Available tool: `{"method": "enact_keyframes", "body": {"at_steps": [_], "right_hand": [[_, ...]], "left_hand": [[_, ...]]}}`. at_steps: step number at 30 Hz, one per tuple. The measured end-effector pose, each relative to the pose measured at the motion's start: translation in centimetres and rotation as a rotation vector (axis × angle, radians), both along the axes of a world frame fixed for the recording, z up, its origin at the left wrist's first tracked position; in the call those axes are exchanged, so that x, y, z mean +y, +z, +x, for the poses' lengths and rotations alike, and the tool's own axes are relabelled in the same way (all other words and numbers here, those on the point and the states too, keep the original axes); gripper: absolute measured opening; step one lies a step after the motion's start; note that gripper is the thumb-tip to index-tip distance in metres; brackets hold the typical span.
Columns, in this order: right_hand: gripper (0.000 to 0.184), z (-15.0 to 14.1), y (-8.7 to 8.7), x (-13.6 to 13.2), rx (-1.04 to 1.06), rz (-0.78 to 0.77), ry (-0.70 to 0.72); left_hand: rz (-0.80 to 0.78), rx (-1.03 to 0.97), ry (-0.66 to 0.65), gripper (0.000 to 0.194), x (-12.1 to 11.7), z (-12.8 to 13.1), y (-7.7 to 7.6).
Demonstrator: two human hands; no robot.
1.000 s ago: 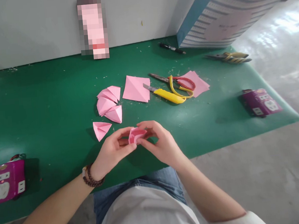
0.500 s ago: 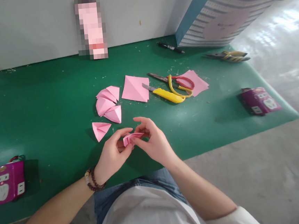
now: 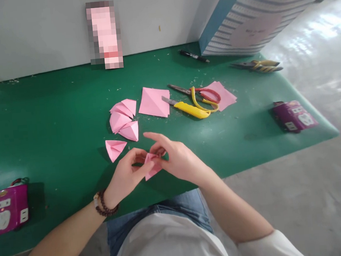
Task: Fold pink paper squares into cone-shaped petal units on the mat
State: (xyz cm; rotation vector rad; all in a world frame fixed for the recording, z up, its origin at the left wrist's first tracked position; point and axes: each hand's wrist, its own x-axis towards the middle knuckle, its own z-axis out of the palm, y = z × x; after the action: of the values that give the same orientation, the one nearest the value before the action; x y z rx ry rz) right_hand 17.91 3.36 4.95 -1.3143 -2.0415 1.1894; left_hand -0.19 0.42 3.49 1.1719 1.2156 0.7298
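Between both hands is a small folded piece of pink paper (image 3: 152, 170), held above the front part of the green table. My left hand (image 3: 129, 171) pinches its left side, thumb on the near face. On the right side, my right hand (image 3: 176, 159) grips it between thumb and fingers, with the index finger stretched out to the left. The fingers hide part of the paper. Just beyond my left hand lies a separate folded pink piece (image 3: 115, 148). Behind that, several folded pink pieces (image 3: 120, 118) overlap in a curved cluster.
Flat pink sheets (image 3: 154, 102) lie near a yellow utility knife (image 3: 191, 109) and red-and-yellow scissors (image 3: 208, 95), which rest on more pink sheets (image 3: 226, 96). Farther back are a pen (image 3: 194, 56), pliers (image 3: 257, 65) and a striped bag (image 3: 239, 22). Purple boxes (image 3: 8, 208) sit at both sides.
The pink paper has been turned in my fingers, so a broader face now points down toward me. My right hand has shifted slightly left, its index finger reaching farther out.
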Motion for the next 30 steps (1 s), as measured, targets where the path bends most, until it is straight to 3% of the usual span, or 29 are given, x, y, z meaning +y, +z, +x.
{"method": "enact_keyframes", "body": {"at_steps": [4, 8, 14, 20, 26, 30], "right_hand": [[0.056, 0.0, 0.2, -0.5, -0.007, 0.045, 0.001], [0.055, 0.6, -0.1, -1.1, 0.076, 0.032, -0.007], [0.036, 0.9, 0.0, -0.9, 0.104, -0.032, -0.039], [0.021, 0.7, 0.0, -0.6, 0.087, -0.066, -0.122], [0.014, 0.8, 0.4, -0.6, 0.132, -0.151, -0.014], [0.013, 0.8, 0.2, -0.6, 0.101, -0.134, -0.069]], "left_hand": [[0.043, 0.096, 0.017, 0.01, 0.1, -0.1, -0.7], [0.073, 0.188, 0.077, 0.012, 0.2, -0.2, -1.1], [0.05, 0.02, 0.0, 0.025, 0.2, 0.1, -0.4], [-0.079, -0.123, -0.03, 0.039, 0.0, 0.2, -0.4], [-0.013, 0.082, 0.009, 0.015, 0.2, -0.3, -1.1], [-0.004, 0.053, -0.003, 0.025, 0.1, -0.4, -1.1]]}}
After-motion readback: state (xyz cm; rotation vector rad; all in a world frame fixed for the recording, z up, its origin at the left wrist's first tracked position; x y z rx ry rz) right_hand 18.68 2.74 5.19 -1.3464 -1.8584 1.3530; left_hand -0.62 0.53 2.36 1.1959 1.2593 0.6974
